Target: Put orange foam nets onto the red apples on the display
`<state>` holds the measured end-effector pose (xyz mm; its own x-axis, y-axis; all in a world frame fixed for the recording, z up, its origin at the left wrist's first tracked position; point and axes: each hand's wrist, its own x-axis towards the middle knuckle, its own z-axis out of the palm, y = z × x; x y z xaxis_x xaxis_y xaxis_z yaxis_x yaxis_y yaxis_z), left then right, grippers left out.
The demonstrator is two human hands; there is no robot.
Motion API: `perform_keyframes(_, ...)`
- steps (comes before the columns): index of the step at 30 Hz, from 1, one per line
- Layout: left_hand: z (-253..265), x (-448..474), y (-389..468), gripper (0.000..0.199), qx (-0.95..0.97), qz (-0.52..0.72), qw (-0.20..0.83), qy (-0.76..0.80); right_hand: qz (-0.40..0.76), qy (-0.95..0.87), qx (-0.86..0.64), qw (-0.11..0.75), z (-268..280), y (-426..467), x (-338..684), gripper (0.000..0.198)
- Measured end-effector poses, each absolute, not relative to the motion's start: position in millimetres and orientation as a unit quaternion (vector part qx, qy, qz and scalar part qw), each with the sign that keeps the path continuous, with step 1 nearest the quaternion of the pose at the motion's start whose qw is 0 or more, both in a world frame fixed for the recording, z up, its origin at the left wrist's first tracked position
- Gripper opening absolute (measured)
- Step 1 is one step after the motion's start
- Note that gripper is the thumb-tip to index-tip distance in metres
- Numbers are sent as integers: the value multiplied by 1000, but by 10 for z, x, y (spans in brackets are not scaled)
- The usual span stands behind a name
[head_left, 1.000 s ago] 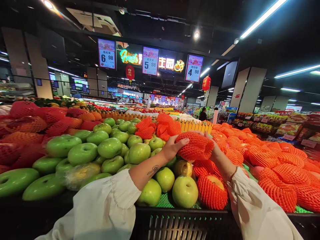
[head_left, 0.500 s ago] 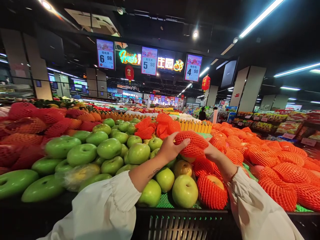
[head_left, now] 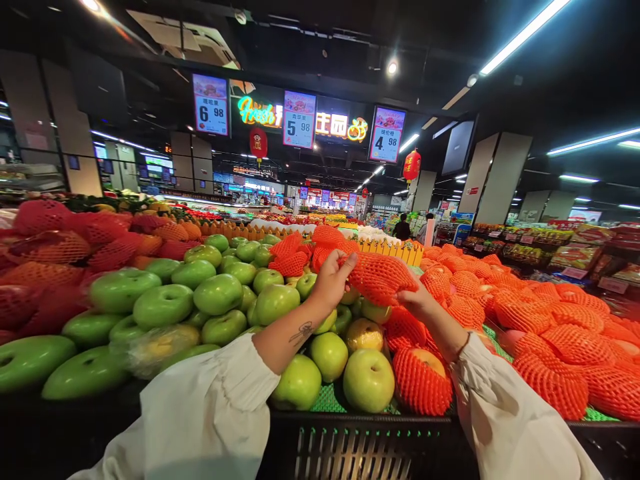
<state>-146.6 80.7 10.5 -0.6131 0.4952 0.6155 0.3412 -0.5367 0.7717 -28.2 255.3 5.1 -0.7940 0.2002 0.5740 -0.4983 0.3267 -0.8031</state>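
Observation:
Between my two hands an orange-red foam fruit net (head_left: 381, 279) is held up over the display; it looks flattened, and I cannot tell whether anything is inside. My left hand (head_left: 334, 279) pinches its left end, thumb on top. At the lower right end, the fingers of my right hand (head_left: 419, 299) are closed on the mesh. Below lie loose green apples (head_left: 369, 381), a yellowish wrapped fruit (head_left: 365, 335) and a netted fruit (head_left: 423, 383) with its top showing. Part of the pile is hidden behind my forearms.
Netted fruit (head_left: 550, 340) is heaped on the right, pink-netted fruit (head_left: 50, 250) on the left. A black crate edge (head_left: 370, 427) runs along the front. A low yellow fence (head_left: 400, 251) stands behind. Price signs (head_left: 299, 119) hang above. Two people (head_left: 402, 228) are far back.
The net has tilted down toward its right end and looks flatter. My left hand has shifted slightly left and up, turning at the wrist; my right hand is slightly lower.

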Motion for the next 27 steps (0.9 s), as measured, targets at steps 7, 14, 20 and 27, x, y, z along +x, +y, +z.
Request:
perform_keyframes(7, 156, -1413, 787, 56, 431, 774, 124, 448, 566, -767, 160, 255, 86, 2441, -221, 85)
perform_keyframes(14, 105, -1427, 719, 61, 459, 721, 147, 498, 624, -701, 133, 318, 45, 2496, -317, 62)
perform_keyframes(20, -61, -1468, 787, 81, 589, 585, 29, 557, 649, -671, 136, 330, 46, 2455, -303, 93)
perform_keyframes(27, -5, -1528, 675, 93, 671, 433, -195, 570, 629, -712, 133, 282, 55, 2440, -284, 76)
